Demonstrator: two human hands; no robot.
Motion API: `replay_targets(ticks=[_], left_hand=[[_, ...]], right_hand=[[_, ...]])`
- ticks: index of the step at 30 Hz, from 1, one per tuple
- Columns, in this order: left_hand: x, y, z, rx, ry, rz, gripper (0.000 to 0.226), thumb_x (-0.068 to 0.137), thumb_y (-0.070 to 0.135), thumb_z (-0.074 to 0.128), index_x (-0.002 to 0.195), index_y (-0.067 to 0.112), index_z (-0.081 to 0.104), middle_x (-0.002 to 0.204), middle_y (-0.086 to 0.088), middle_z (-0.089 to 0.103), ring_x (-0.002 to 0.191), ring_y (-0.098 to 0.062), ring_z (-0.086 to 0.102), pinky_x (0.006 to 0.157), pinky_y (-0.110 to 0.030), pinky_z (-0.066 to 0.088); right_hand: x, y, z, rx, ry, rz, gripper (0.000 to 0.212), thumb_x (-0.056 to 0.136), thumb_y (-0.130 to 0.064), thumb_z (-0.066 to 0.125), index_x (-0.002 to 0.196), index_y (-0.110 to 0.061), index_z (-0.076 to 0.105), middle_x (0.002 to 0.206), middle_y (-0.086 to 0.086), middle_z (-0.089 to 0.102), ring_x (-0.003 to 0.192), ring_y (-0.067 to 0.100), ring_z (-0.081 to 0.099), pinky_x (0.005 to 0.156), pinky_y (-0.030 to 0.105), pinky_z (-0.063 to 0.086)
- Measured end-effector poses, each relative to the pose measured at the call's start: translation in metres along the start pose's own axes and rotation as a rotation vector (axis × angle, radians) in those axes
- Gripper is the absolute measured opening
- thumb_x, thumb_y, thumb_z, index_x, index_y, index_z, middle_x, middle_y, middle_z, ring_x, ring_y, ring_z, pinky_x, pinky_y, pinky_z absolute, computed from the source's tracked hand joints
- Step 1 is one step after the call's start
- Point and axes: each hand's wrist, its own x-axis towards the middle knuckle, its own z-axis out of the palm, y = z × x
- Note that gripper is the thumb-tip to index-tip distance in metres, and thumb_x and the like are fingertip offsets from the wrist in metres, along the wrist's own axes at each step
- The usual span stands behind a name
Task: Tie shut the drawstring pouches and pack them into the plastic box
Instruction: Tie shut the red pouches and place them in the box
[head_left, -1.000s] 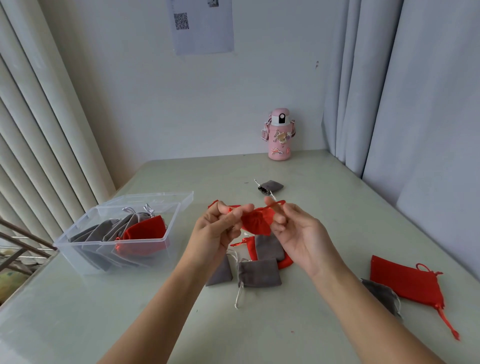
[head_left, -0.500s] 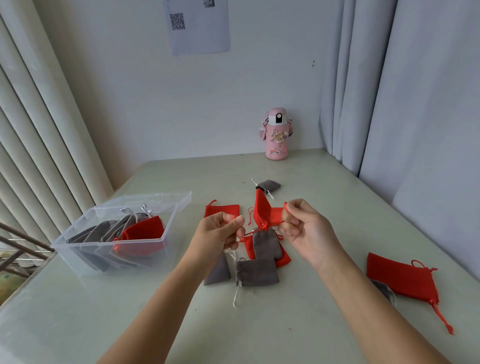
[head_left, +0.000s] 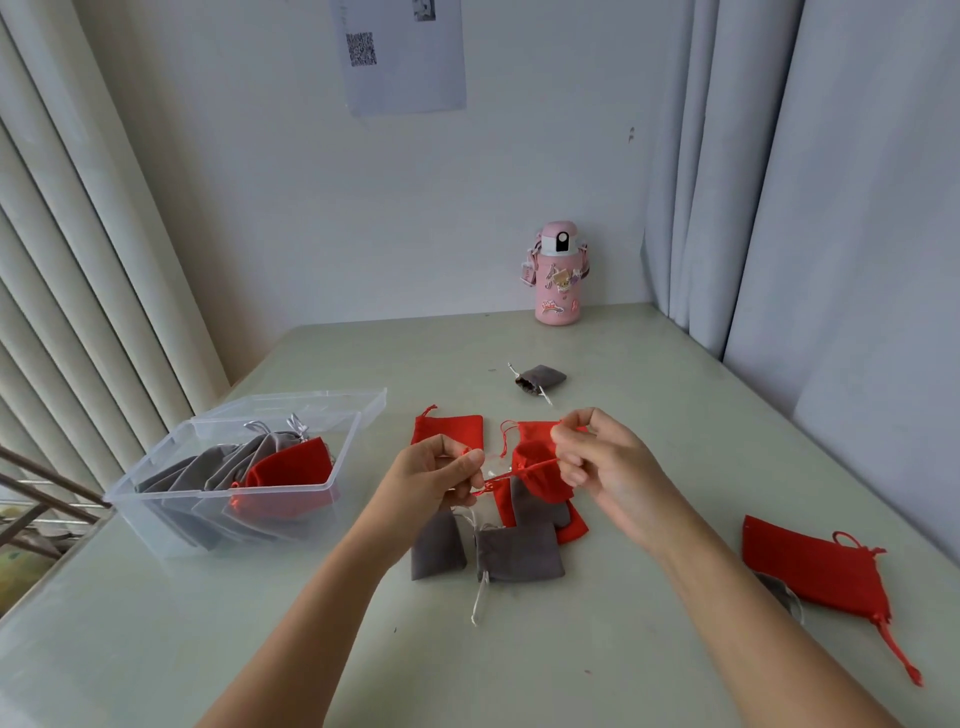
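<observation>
box (head_left: 218, 493) left on table (head_left: 675, 415); loose pouches (head_left: 519, 556) right of it; bottle (head_left: 557, 280) behind

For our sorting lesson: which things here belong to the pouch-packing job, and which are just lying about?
Job: held red pouch; grey pouches; spare red pouches; plastic box.
Lying about: pink bottle; sheet on wall.

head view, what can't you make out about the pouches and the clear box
- Small red drawstring pouch: head view, whether its cord is knotted; too thin, right hand covers part.
- Flat grey fabric pouch: head view, mostly under the large red fabric pouch.
- Clear plastic box: head view, pouch count; they overlap.
</observation>
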Motion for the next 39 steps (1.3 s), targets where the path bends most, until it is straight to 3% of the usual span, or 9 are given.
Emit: replay_targets(ticks=[5, 8, 11, 18, 21, 24, 30, 33, 39], left_hand=[[-0.001, -0.004, -0.001, 0.511, -0.07, 0.077, 0.009, 0.082, 0.015, 0.072, 0.079, 0.014, 0.064, 0.06, 0.004, 0.063, 0.057, -0.007, 0.057, 0.059, -0.016, 0.048], [-0.003, -0.007, -0.001, 0.801, -0.083, 0.129, 0.009, 0.078, 0.025, 0.076, 0.077, 0.021, 0.068, 0.063, 0.005, 0.061, 0.054, -0.003, 0.048, 0.056, -0.013, 0.038], [-0.004, -0.006, 0.0, 0.814, -0.09, 0.184, 0.014, 0.083, 0.027, 0.07, 0.072, 0.018, 0.067, 0.065, 0.001, 0.06, 0.055, -0.003, 0.043, 0.055, -0.013, 0.035], [-0.01, 0.01, 0.008, 0.366, -0.101, 0.26, 0.025, 0.089, 0.005, 0.061, 0.065, 0.01, 0.056, 0.097, 0.002, 0.066, 0.073, 0.001, 0.059, 0.066, -0.012, 0.041], [-0.015, 0.012, 0.015, 0.17, -0.176, 0.209, 0.022, 0.092, 0.003, 0.054, 0.07, 0.005, 0.053, 0.087, -0.008, 0.069, 0.046, 0.0, 0.044, 0.047, -0.011, 0.033], [-0.014, 0.015, 0.012, 0.014, -0.155, 0.176, 0.022, 0.086, 0.022, 0.057, 0.075, 0.003, 0.057, 0.077, -0.015, 0.059, 0.044, -0.006, 0.028, 0.043, -0.015, 0.025], [-0.01, 0.015, 0.011, -0.13, -0.132, 0.128, 0.025, 0.083, 0.028, 0.052, 0.079, 0.005, 0.061, 0.067, -0.001, 0.062, 0.047, -0.006, 0.04, 0.044, -0.017, 0.038], [-0.008, 0.018, 0.009, -0.224, -0.092, 0.125, 0.023, 0.084, 0.023, 0.051, 0.082, 0.003, 0.061, 0.065, 0.001, 0.063, 0.047, -0.005, 0.047, 0.047, -0.016, 0.046], [-0.008, 0.02, 0.01, -0.253, -0.045, 0.134, 0.024, 0.082, 0.026, 0.054, 0.078, 0.005, 0.063, 0.059, 0.001, 0.057, 0.047, -0.006, 0.045, 0.048, -0.016, 0.045]], right_hand=[[-0.004, 0.002, 0.001, -0.793, -0.05, -0.205, 0.018, 0.075, -0.004, 0.076, 0.08, -0.018, 0.065, 0.054, -0.011, 0.043, 0.051, 0.002, 0.04, 0.056, 0.01, 0.035], [-0.006, 0.005, 0.002, -1.045, -0.084, -0.256, 0.015, 0.074, -0.008, 0.078, 0.082, -0.019, 0.073, 0.061, -0.009, 0.043, 0.057, 0.001, 0.047, 0.057, 0.011, 0.035], [-0.004, 0.006, 0.001, -1.109, -0.068, -0.276, 0.007, 0.076, -0.012, 0.077, 0.082, -0.016, 0.076, 0.064, -0.009, 0.044, 0.065, -0.001, 0.05, 0.059, 0.012, 0.035], [-0.008, 0.003, 0.01, -1.038, -0.059, -0.341, 0.006, 0.079, -0.011, 0.076, 0.084, -0.011, 0.076, 0.076, 0.005, 0.056, 0.071, 0.007, 0.051, 0.059, 0.013, 0.036], [-0.009, 0.004, 0.012, -1.006, -0.1, -0.338, 0.015, 0.078, -0.009, 0.076, 0.092, -0.015, 0.077, 0.08, -0.001, 0.053, 0.078, -0.003, 0.051, 0.066, 0.008, 0.036], [-0.012, -0.003, 0.013, -0.862, -0.108, -0.276, 0.013, 0.077, -0.012, 0.078, 0.075, -0.024, 0.072, 0.093, -0.003, 0.056, 0.088, -0.014, 0.049, 0.078, 0.001, 0.032], [-0.011, -0.001, 0.017, -0.232, -0.226, -0.029, 0.026, 0.07, -0.037, 0.074, 0.069, -0.011, 0.071, 0.073, -0.006, 0.069, 0.076, 0.005, 0.061, 0.08, 0.02, 0.043], [-0.011, 0.006, 0.02, 0.047, -0.266, 0.079, 0.027, 0.061, -0.033, 0.083, 0.076, -0.012, 0.077, 0.079, 0.001, 0.071, 0.076, 0.008, 0.063, 0.071, 0.017, 0.049], [-0.009, 0.005, 0.022, 0.21, -0.256, 0.063, 0.053, 0.041, -0.043, 0.094, 0.078, -0.008, 0.077, 0.071, 0.003, 0.066, 0.064, 0.008, 0.059, 0.067, 0.017, 0.05]])
